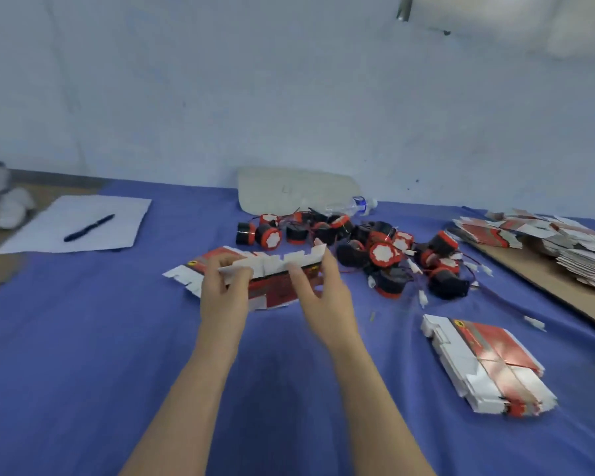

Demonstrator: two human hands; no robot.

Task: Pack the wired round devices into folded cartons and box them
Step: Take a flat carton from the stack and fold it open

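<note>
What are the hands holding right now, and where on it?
The left hand and right hand both pinch one flat carton along its raised white flap edge.

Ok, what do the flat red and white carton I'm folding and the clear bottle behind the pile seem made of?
The flat red and white carton: thin printed cardboard, possibly glossy; it bends along creases and shows cut white flaps. The clear bottle: likely thin plastic, transparent, with a white cap.
</note>
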